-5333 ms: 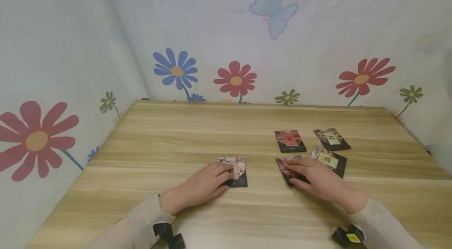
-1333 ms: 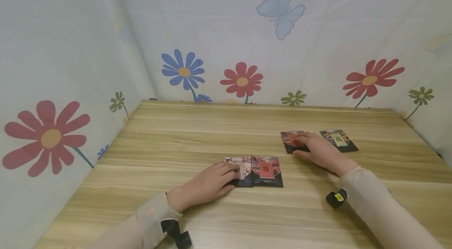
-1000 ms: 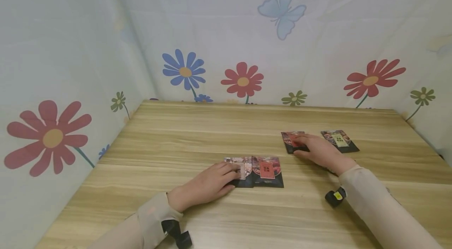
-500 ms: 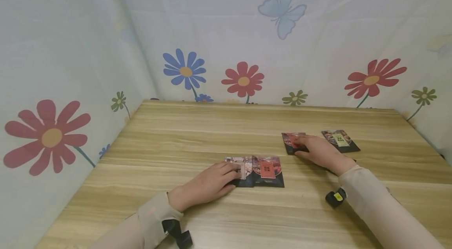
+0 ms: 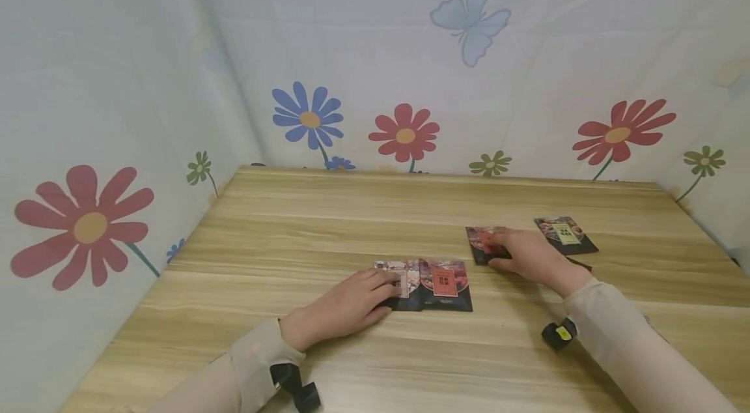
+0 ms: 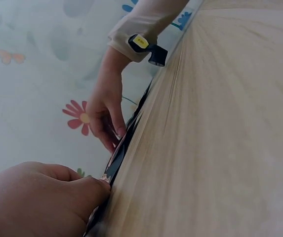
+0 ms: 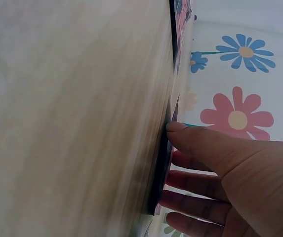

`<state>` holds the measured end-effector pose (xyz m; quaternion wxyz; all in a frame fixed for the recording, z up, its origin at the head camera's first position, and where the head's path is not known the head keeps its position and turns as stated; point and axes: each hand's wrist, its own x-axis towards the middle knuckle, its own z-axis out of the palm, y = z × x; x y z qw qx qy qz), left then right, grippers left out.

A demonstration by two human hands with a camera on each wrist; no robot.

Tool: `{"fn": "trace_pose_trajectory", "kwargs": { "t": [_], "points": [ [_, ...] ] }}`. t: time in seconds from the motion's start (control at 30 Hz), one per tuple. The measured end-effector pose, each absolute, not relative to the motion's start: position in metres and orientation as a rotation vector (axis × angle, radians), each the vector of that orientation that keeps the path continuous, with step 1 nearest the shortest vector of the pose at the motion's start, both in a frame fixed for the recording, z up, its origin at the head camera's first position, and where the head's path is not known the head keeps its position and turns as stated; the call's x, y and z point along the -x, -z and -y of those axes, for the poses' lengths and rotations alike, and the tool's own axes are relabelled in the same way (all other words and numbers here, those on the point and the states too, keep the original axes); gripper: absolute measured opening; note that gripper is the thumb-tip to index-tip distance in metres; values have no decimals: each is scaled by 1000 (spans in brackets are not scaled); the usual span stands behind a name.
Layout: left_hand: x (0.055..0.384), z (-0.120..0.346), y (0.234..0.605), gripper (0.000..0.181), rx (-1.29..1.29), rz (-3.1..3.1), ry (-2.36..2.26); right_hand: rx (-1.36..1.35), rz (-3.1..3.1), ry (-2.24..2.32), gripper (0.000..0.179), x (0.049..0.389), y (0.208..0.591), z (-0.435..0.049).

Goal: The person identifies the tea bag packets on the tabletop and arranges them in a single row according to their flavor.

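My left hand (image 5: 346,302) rests with its fingers on a dark sachet with a pale pink label (image 5: 403,299), partly covering it. Edge to edge with that sachet, on its right, lies a dark sachet with a red label (image 5: 445,286). Farther back to the right, the extended fingers of my right hand (image 5: 530,260) press on another red-labelled sachet (image 5: 479,245). In the right wrist view its thumb touches the edge of this sachet (image 7: 160,170) while the other fingers lie across its face.
A sachet with a yellow-green label (image 5: 565,235) lies at the back right. The dark corner of another sachet (image 5: 580,263) shows beyond my right wrist. All lie on the wood-grain table (image 5: 328,217), which meets a flower-printed curtain (image 5: 351,22) at the back.
One red-labelled sachet has come left against the pink-labelled one. My right hand has since moved to the back red-labelled sachet and drawn it slightly nearer. My left hand has stayed put.
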<state>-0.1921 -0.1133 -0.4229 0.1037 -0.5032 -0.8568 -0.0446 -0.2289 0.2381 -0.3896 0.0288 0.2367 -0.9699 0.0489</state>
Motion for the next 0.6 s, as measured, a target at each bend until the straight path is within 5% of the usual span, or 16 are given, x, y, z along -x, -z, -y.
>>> {"fn": "trace_pose_trajectory", "kwargs": {
  "t": [0.6],
  "points": [
    [192,114,423,33,1480,2528,155,-740,3009,-169,40,212,388,-234]
  ]
}}
